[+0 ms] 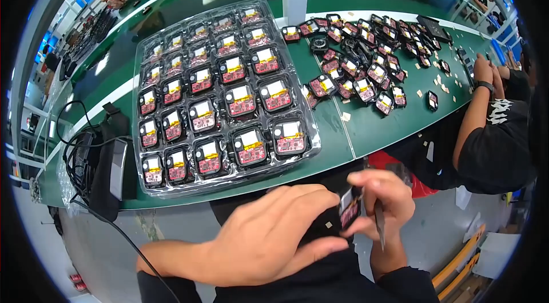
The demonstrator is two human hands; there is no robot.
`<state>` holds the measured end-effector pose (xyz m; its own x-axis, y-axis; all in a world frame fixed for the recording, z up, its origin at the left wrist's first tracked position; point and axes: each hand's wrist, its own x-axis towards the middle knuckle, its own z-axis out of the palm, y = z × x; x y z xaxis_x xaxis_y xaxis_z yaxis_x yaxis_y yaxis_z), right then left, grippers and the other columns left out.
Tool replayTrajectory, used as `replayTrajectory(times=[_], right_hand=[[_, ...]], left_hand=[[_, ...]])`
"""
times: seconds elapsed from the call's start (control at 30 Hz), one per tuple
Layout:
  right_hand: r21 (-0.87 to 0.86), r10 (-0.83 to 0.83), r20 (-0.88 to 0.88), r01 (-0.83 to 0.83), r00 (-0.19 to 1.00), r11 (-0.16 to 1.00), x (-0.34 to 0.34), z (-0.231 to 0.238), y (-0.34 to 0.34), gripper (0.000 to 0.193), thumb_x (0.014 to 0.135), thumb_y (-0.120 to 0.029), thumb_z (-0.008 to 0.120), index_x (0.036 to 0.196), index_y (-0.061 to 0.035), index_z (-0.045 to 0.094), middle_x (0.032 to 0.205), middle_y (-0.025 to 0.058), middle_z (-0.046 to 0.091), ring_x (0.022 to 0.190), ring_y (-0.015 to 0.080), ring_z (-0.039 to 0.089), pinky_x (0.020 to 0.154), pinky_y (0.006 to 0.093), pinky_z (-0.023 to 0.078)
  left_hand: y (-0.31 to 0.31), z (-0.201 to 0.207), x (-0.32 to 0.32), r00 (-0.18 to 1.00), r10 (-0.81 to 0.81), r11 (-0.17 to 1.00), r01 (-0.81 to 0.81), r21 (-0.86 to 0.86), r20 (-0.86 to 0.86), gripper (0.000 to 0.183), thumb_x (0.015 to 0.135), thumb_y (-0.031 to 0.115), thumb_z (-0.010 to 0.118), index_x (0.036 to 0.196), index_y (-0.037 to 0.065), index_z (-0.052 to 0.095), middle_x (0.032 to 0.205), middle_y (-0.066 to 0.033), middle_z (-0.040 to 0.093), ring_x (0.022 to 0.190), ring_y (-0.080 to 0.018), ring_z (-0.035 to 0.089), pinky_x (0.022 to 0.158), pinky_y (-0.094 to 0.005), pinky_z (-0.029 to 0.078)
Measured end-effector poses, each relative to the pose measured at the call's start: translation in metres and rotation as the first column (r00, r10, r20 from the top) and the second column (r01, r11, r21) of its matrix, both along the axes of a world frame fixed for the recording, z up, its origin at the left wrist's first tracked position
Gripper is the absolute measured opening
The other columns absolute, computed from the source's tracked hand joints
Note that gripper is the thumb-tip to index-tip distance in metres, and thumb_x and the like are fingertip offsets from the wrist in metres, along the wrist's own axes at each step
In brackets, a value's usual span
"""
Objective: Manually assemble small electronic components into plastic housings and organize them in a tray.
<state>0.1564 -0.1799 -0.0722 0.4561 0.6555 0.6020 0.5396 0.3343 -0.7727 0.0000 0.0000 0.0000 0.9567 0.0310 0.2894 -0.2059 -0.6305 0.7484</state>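
In front of my body, my right hand [388, 200] grips a small squarish smartwatch case [350, 207] by its edges, thumb and fingers at opposite ends. The case is tilted nearly on edge, showing a pale part and a red circuit board. A thin metal tool like tweezers [380, 224] is also held in that hand, pointing downward. My left hand [274, 228] comes in from the left, back upward, thumb stretched apart from the fingers. Its fingertips are at the case's left edge; whether they press on it I cannot tell.
A clear plastic tray [229, 184] with rows of similar cases lies on the green table [337, 143]. Loose cases [366, 57] are heaped to its right, among small pale bits. A black device with cables [108, 171] stands left. A co-worker's arm [474, 114] is at right.
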Motion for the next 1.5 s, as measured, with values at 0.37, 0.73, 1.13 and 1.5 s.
replayTrajectory(times=[0.37,0.73,1.13,1.5], right_hand=[[-0.125,0.172,-0.035,-0.175,0.984,0.977,-0.016,-0.004,0.012,0.077,0.068,-0.032,0.092,0.13,-0.0022,0.058,0.112,0.0196,0.068,0.064,0.0096,0.059,0.05,0.021,0.044],[-0.199,-0.117,0.472,0.234,0.874,0.952,-0.03,-0.02,0.013,0.037,0.074,-0.007,0.084,0.108,-0.0018,0.072,0.082,0.0049,0.061,0.058,0.0184,0.054,0.05,0.029,0.044],[-0.187,-0.097,0.595,0.254,0.798,0.949,-0.032,-0.022,0.017,0.027,0.072,-0.004,0.084,0.095,0.0008,0.073,0.081,0.006,0.064,0.052,0.0154,0.053,0.046,0.0278,0.041],[-0.275,-0.049,0.358,0.155,0.932,0.949,-0.031,-0.027,0.016,0.019,0.075,-0.005,0.081,0.091,0.0012,0.071,0.079,0.0082,0.065,0.057,0.0195,0.06,0.05,0.0297,0.048]], left_hand=[[-0.047,-0.072,-0.015,0.991,0.045,0.018,-0.13,-0.991,-0.129,0.087,0.076,0.033,0.088,0.142,0.0,0.042,0.121,-0.0204,0.062,0.112,-0.0316,0.066,0.1,-0.0432,0.055],[-0.054,-0.11,-0.021,0.926,0.351,-0.031,-0.141,-0.99,-0.143,0.065,0.075,0.023,0.09,0.125,0.002,0.054,0.123,-0.0129,0.056,0.12,-0.031,0.062,0.103,-0.0412,0.052],[-0.057,-0.121,-0.022,0.939,0.337,0.019,-0.083,-0.996,-0.072,0.061,0.075,0.009,0.088,0.124,-0.002,0.053,0.127,-0.0126,0.052,0.123,-0.0297,0.06,0.105,-0.0403,0.052],[-0.059,-0.112,-0.021,0.91,0.381,0.076,-0.206,-0.976,-0.162,0.067,0.072,0.024,0.092,0.123,0.0,0.055,0.122,-0.0128,0.055,0.116,-0.0297,0.064,0.104,-0.0432,0.052]])
